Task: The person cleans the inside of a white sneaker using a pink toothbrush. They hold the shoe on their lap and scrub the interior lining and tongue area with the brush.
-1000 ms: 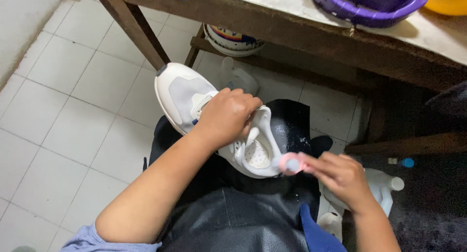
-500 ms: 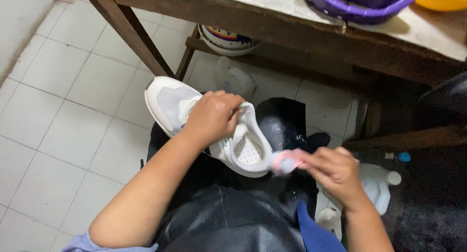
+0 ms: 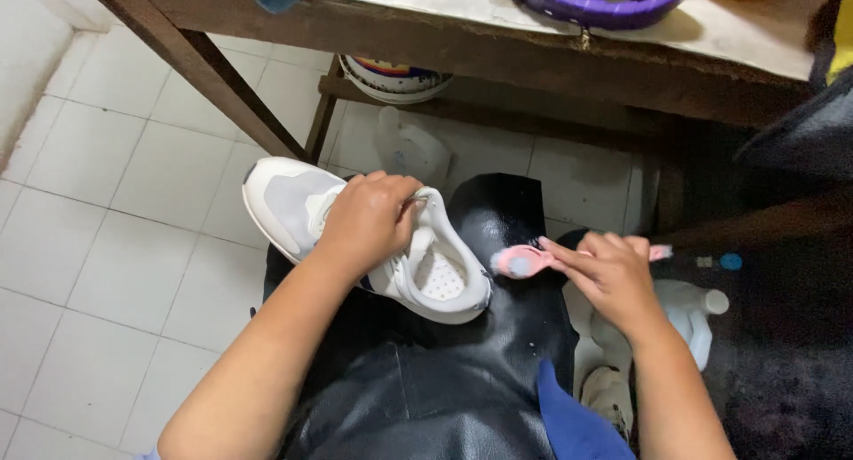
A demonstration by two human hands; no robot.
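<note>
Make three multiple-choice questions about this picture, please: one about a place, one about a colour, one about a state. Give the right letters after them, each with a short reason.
1. Where does the white shoe rest?
A. on the person's lap
B. on the wooden table
C. inside the purple basin

2. What colour is the small brush in the right hand?
A. green
B. pink
C. black

3. How is the left hand occupied?
A. it hangs free
B. it grips the shoe over its laces
C. it holds a bottle

Answers: 1 A, the shoe lies over the black apron on the lap; 2 B, the brush is pink; 3 B, the fingers close over the shoe.
</note>
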